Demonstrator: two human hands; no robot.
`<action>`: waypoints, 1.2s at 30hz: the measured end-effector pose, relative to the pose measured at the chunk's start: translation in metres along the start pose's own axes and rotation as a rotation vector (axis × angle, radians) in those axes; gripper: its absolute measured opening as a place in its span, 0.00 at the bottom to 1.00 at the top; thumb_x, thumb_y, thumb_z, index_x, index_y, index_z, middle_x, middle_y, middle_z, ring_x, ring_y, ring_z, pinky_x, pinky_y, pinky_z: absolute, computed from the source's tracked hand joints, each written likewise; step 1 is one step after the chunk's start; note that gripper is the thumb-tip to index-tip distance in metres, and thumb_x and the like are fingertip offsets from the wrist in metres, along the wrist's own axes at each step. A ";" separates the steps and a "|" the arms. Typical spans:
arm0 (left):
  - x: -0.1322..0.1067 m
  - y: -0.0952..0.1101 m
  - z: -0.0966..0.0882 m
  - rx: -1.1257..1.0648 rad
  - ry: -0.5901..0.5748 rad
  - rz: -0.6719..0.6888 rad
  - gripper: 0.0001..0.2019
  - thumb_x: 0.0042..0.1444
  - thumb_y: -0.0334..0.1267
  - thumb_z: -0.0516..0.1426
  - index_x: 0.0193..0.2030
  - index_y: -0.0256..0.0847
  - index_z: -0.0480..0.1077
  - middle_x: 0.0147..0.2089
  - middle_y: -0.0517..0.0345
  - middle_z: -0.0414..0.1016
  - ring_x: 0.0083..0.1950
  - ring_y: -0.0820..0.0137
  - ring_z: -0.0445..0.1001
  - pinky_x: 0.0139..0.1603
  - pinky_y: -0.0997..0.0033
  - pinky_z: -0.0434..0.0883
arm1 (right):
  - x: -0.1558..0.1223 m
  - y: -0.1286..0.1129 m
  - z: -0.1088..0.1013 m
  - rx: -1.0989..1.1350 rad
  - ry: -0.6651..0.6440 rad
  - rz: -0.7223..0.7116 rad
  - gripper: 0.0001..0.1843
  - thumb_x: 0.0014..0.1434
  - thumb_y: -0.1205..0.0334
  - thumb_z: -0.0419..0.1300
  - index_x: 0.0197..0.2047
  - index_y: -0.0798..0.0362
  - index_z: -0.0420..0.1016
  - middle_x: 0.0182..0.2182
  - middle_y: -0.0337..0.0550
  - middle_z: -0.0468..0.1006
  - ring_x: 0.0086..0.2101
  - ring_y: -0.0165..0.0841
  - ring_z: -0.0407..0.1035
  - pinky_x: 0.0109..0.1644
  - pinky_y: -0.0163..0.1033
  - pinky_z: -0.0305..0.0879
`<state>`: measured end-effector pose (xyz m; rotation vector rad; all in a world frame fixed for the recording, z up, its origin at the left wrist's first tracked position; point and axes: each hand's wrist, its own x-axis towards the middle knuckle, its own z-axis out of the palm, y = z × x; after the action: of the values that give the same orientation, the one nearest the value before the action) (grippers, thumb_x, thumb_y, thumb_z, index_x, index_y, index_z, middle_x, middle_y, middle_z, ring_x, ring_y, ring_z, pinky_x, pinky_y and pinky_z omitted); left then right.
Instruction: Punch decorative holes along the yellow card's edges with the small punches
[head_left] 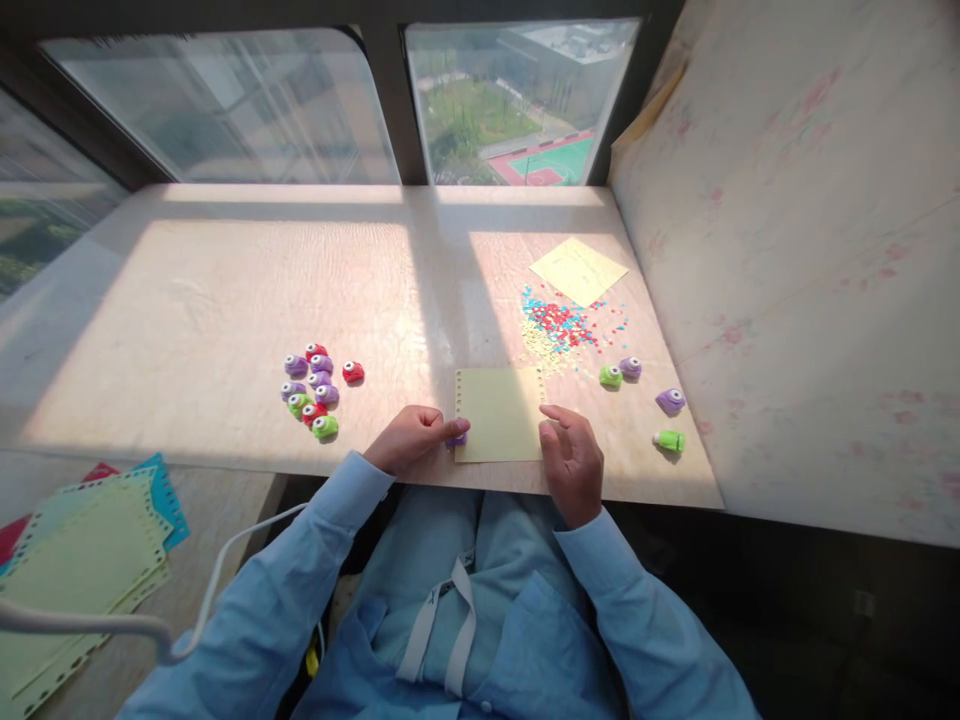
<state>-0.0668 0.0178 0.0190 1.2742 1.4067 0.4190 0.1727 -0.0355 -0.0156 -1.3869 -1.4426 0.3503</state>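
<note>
A pale yellow sheet of paper (pixel 499 405) lies at the table's front edge, with punched holes along its left and right sides. My left hand (pixel 412 437) is closed on a small purple craft punch (pixel 456 440) at the sheet's lower left edge, thumb pressing on top. Most of that punch is hidden by the thumb. At the right edge of the sheet, my right hand (pixel 574 455) has its fingers curled, index finger and thumb at the paper's border. Small red, blue and yellow paper cutouts (pixel 559 325) are scattered beyond the sheet.
Several red, purple and green punches (pixel 321 365) cluster on the left. Others, including a green punch (pixel 669 440), stand near the right wall. A yellow paper (pixel 577 270) lies behind the cutouts. Punched sheets (pixel 90 560) are stacked lower left, where a white cable (pixel 217 580) crosses.
</note>
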 end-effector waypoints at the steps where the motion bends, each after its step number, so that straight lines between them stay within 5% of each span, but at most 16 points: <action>1: 0.001 0.000 0.000 0.009 -0.008 -0.007 0.34 0.41 0.67 0.65 0.16 0.42 0.52 0.17 0.68 0.48 0.20 0.80 0.46 0.21 0.73 0.43 | 0.000 0.001 0.000 0.002 0.001 -0.001 0.11 0.66 0.62 0.56 0.48 0.51 0.77 0.43 0.48 0.81 0.46 0.40 0.75 0.52 0.50 0.74; 12: 0.004 0.002 0.000 -0.009 0.020 -0.068 0.35 0.32 0.67 0.68 0.17 0.43 0.53 0.15 0.70 0.51 0.19 0.81 0.47 0.21 0.74 0.43 | -0.001 0.004 0.000 0.051 -0.013 -0.003 0.11 0.64 0.63 0.56 0.48 0.51 0.77 0.43 0.47 0.81 0.46 0.40 0.76 0.52 0.51 0.74; 19: 0.000 0.009 0.007 0.019 0.159 -0.100 0.23 0.41 0.50 0.70 0.25 0.42 0.60 0.19 0.67 0.66 0.20 0.77 0.60 0.22 0.76 0.56 | -0.002 0.007 0.000 0.080 -0.028 0.017 0.11 0.65 0.62 0.56 0.47 0.51 0.77 0.43 0.47 0.81 0.45 0.40 0.76 0.52 0.51 0.75; 26: 0.007 0.015 0.017 0.210 0.171 -0.132 0.14 0.49 0.38 0.65 0.26 0.43 0.62 0.26 0.58 0.77 0.31 0.69 0.75 0.31 0.73 0.66 | -0.002 0.010 0.000 0.082 -0.061 0.013 0.11 0.64 0.62 0.56 0.47 0.50 0.77 0.42 0.47 0.81 0.44 0.40 0.76 0.51 0.52 0.75; 31: 0.004 0.025 0.016 0.291 0.184 -0.173 0.15 0.48 0.37 0.66 0.24 0.43 0.62 0.25 0.60 0.75 0.28 0.70 0.72 0.30 0.73 0.63 | -0.001 0.011 0.002 0.026 -0.085 -0.058 0.11 0.64 0.64 0.54 0.47 0.51 0.76 0.41 0.48 0.81 0.44 0.40 0.75 0.50 0.50 0.74; 36: 0.003 0.025 0.007 0.170 0.106 -0.234 0.19 0.48 0.45 0.68 0.24 0.43 0.61 0.13 0.69 0.61 0.15 0.77 0.56 0.19 0.74 0.52 | -0.003 0.011 0.008 -0.120 -0.181 -0.161 0.14 0.63 0.67 0.54 0.49 0.53 0.75 0.43 0.51 0.81 0.45 0.43 0.73 0.50 0.52 0.70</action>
<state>-0.0494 0.0260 0.0362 1.2179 1.6893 0.2126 0.1718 -0.0309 -0.0290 -1.3507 -1.7365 0.2954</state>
